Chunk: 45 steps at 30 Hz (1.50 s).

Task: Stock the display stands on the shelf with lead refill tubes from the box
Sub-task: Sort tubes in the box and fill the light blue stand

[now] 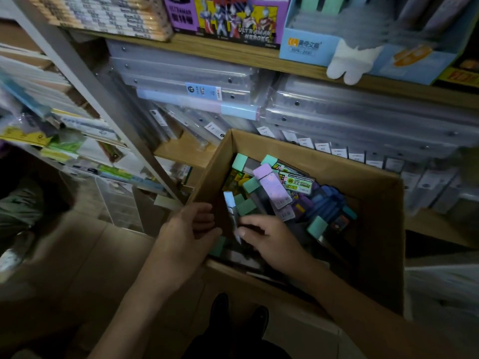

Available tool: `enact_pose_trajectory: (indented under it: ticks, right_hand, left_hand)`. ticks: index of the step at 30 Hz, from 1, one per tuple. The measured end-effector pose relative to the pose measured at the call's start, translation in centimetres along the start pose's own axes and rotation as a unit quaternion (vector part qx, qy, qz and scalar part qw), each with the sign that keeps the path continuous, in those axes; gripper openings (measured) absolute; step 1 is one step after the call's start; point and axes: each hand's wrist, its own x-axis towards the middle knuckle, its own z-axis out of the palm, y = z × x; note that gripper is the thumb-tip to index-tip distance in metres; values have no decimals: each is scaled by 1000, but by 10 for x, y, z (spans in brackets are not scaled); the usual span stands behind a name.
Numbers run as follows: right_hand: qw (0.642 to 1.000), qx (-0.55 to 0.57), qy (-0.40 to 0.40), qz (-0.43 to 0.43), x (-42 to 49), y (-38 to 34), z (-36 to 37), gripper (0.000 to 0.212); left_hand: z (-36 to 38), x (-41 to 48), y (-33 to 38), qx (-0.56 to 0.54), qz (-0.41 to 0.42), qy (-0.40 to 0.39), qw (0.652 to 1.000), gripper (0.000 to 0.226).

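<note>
Gripping the box point(375, 216) by its rim, my left hand point(186, 229) steadies it. My right hand point(269, 242) pinches one lead refill tube point(231, 207) (pale cap upward), ready to lift.

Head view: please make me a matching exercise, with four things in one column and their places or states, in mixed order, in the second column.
Things
1. left hand
2. right hand
3. lilac tube
4. white paw

Places or states
A. hangs over the shelf edge
B. lies in the box
C. grips the box rim
D. pinches a blue-capped tube

Pairs: 1-C, 2-D, 3-B, 4-A
</note>
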Motion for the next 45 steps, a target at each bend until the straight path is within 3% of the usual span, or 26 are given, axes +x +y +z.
enact_pose_trajectory:
  ticks: [2, 5, 8, 11, 15, 19, 26, 35, 39, 41, 45]
  right_hand:
    - [998, 57, -21, 5, -11, -2, -2, 15]
    - [996, 88, -33, -11, -26, -8, -8, 15]
    - [998, 42, -30, -21, -35, -7, -13, 19]
    - [994, -90, 54, 22, -42, 5, -38, 23]
    - [953, -234, 190, 37, -52, 21, -79, 47]
    - [945, -206, 253, 37, -46, 21, -86, 36]
    - [925, -264, 214, 172, -49, 40, -99, 40]
    - [945, -295, 95, 101, -61, 46, -86, 26]
    - [949, -285, 40, 126, -65, 44, -85, 19]
    - [949, -286, 44, 124, -65, 43, -85, 19]
    - [940, -304, 142, 52, -59, 42, -86, 16]
  left_hand:
    - [4, 6, 8, -46, -14, -32, 998, 38]
    - [10, 13, 15, -44, 13, -81, 996, 18]
    - [19, 19, 17, -71, 9, -107, 992, 9]
    - [23, 27, 11, -102, -22, -107, 989, 5]
    - [21, 38, 4, -114, -24, -72, 991, 8]
    - [19, 44, 6, -63, -30, -70, 995, 6]
    - [24, 52, -2, 22, 3, -104, 994, 6]
    - [35, 66, -2, 78, 79, -183, 977, 7]
    - [41, 64, 6, 62, 91, -211, 971, 18]
    - [44, 63, 8, 72, 96, -208, 971, 20]
    - [47, 62, 9, 96, 98, -208, 968, 19]
